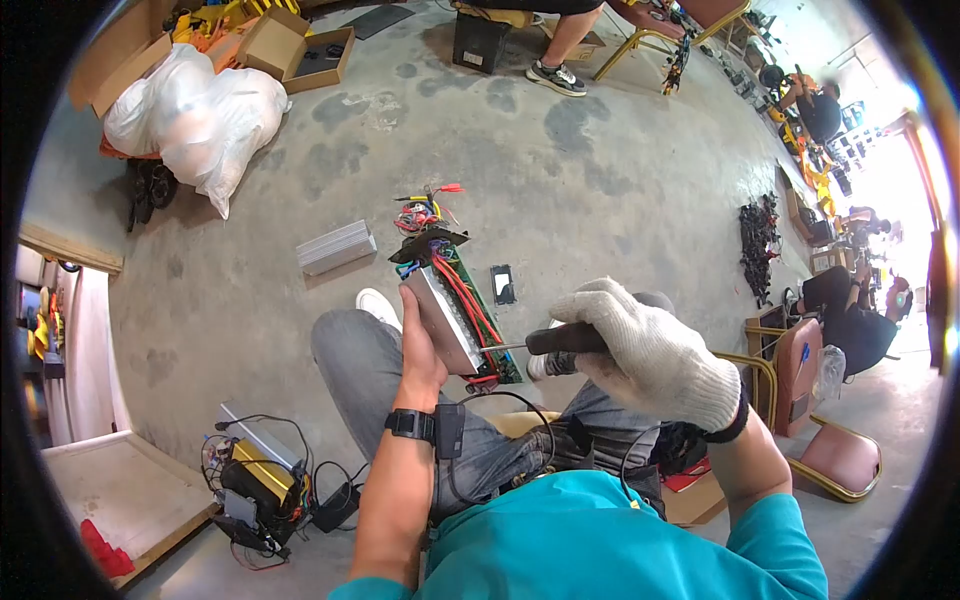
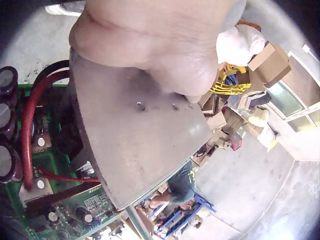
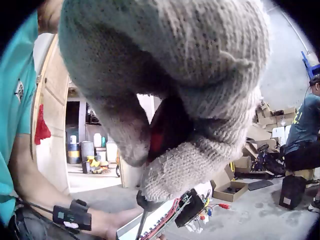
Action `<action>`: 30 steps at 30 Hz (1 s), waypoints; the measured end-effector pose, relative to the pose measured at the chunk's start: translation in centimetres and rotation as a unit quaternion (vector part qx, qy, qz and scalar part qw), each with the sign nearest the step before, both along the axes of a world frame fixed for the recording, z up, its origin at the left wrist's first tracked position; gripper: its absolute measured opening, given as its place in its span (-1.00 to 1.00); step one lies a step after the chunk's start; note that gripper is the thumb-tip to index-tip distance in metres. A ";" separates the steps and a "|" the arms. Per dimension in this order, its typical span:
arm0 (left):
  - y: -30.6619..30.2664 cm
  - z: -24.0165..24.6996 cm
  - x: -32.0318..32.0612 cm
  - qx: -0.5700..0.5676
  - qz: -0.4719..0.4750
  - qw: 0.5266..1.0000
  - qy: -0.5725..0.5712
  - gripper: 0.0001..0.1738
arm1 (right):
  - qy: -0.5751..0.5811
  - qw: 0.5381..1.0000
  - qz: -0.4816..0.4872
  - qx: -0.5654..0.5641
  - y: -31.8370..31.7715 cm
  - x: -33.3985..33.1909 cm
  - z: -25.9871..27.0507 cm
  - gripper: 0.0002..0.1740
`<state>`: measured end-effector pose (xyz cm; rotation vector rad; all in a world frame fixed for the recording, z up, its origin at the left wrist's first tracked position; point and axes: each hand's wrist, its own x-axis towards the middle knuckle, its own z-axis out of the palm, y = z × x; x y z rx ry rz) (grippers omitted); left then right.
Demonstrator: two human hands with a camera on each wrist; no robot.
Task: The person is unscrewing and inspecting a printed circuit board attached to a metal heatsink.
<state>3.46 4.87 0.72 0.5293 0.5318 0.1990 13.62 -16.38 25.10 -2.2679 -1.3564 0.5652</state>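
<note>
My bare left hand [image 1: 424, 350] grips a circuit board assembly by its grey metal plate [image 1: 441, 322], above my lap. Alongside the plate runs the green circuit board [image 2: 65, 212] with thick red wires [image 1: 466, 295] and round capacitors [image 2: 7, 120]. In a white knitted glove, my right hand [image 1: 655, 355] holds a screwdriver [image 1: 566, 340] by its dark handle. Its shaft [image 3: 143, 224] points at the assembly, the tip right at the plate's lower edge in the head view. At the assembly's far end are a black end panel [image 1: 432, 243] and loose coloured leads [image 1: 425, 212].
On the floor ahead lie a ribbed metal housing [image 1: 337, 250] and a small black-and-white item [image 1: 503, 285]. Wired gear [image 1: 262, 480] sits left, by a wooden panel [image 1: 120, 480]. White bags [image 1: 195, 120] stand far left; a chair [image 1: 797, 375] is at right. Other people sit farther off.
</note>
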 end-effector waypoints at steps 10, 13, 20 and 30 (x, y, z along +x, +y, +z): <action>-0.1 0.4 -0.3 -0.007 -0.011 1.000 -0.012 -0.19 | -0.016 0.999 -0.025 -0.021 0.5 -1.1 0.9 -0.44; -0.2 0.1 -0.3 -0.013 -0.003 1.000 -0.020 -0.19 | -0.024 1.000 0.011 -0.005 0.2 -0.8 0.1 -0.44; 0.1 -0.2 -0.5 0.004 -0.021 1.000 -0.008 -0.21 | 0.033 0.993 -0.110 -0.019 1.2 -1.1 0.3 -0.49; 0.0 0.4 -0.1 0.026 -0.019 0.999 0.005 -0.12 | 0.043 0.989 -0.115 -0.079 1.6 -0.9 1.2 -0.36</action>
